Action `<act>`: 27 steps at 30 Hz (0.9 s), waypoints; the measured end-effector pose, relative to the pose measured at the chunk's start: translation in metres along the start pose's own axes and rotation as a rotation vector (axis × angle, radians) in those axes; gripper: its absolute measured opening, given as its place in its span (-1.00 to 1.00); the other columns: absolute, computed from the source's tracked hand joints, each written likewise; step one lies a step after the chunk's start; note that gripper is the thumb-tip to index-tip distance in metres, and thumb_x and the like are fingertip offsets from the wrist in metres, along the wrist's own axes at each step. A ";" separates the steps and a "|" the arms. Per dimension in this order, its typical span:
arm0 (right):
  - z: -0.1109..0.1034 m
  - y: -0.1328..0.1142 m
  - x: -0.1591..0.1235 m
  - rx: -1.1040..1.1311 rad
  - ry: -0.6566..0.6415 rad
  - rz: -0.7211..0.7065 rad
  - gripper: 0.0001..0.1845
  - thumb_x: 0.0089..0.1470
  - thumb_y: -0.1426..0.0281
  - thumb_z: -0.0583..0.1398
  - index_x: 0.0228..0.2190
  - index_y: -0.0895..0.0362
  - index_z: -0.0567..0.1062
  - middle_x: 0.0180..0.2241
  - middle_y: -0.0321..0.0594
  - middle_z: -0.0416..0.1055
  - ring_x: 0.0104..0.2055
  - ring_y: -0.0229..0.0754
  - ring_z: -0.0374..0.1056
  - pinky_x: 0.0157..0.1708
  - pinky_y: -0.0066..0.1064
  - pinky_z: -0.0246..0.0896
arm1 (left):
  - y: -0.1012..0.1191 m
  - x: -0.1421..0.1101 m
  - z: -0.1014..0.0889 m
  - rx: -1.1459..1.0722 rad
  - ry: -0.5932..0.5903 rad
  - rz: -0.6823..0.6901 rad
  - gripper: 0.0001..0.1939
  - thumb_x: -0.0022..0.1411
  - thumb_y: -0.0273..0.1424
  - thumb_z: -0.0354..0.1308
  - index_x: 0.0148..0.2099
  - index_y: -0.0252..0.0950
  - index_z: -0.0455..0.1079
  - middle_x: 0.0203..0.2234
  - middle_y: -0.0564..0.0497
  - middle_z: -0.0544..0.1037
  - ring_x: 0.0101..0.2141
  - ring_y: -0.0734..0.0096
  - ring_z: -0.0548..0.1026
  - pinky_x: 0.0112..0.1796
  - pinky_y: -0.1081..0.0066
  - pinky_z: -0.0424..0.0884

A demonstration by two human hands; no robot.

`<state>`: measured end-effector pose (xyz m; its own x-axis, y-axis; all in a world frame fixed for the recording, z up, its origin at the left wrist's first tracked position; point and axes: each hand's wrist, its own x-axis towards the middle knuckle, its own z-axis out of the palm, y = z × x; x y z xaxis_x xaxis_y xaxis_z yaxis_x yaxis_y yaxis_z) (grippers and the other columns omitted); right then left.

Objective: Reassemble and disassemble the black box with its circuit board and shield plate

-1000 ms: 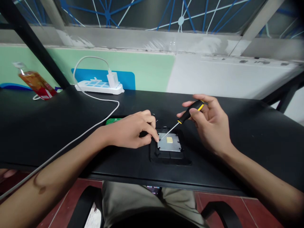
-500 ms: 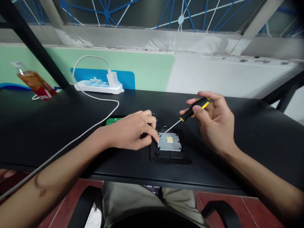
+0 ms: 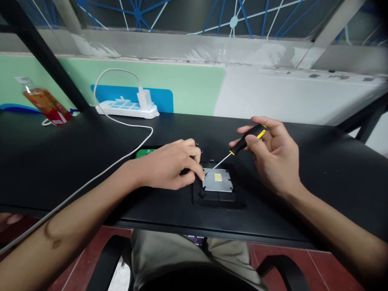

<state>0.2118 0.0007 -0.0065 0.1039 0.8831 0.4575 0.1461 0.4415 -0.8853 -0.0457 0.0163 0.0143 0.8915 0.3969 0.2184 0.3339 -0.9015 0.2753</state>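
My right hand (image 3: 274, 155) is closed around a screwdriver (image 3: 247, 139) with a black and yellow handle. Its thin shaft slants down to the left, and the tip meets the upper left corner of a silver metal plate (image 3: 224, 185). A small pale yellow pad (image 3: 218, 177) sits on that plate. The plate lies in a black plastic housing (image 3: 220, 205) on the desk. My left hand (image 3: 174, 163) has curled fingers, with the index fingertip at the plate's left edge beside the screwdriver tip. Whatever is between those fingers is hidden. Partly behind this hand lies a green circuit board (image 3: 144, 153).
A white cable (image 3: 121, 125) runs across the desk (image 3: 327, 173) from a charger (image 3: 144, 99) in a white power strip (image 3: 127, 110), passing over my left forearm. On the far left stands a drink bottle (image 3: 47, 103). Small dark pieces lie behind the housing. Another person's fingers show at the left edge.
The whole view has shifted very slightly. Both hands and the screwdriver keep the same pose at the plate's corner.
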 end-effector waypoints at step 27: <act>0.002 0.000 0.000 0.094 0.013 -0.002 -0.68 0.14 0.44 0.32 -0.07 0.00 0.45 -0.19 -0.34 0.57 -0.33 -0.25 0.63 -0.28 -0.40 0.59 | 0.001 0.000 -0.001 0.001 -0.012 -0.020 -0.63 0.32 -0.55 0.08 -0.09 -0.08 0.67 -0.26 -0.01 0.54 -0.20 0.28 0.36 -0.14 0.28 0.31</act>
<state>0.2099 0.0011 -0.0069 0.1165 0.8804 0.4598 0.0536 0.4567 -0.8880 -0.0454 0.0158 0.0157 0.8881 0.4131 0.2014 0.3523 -0.8934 0.2788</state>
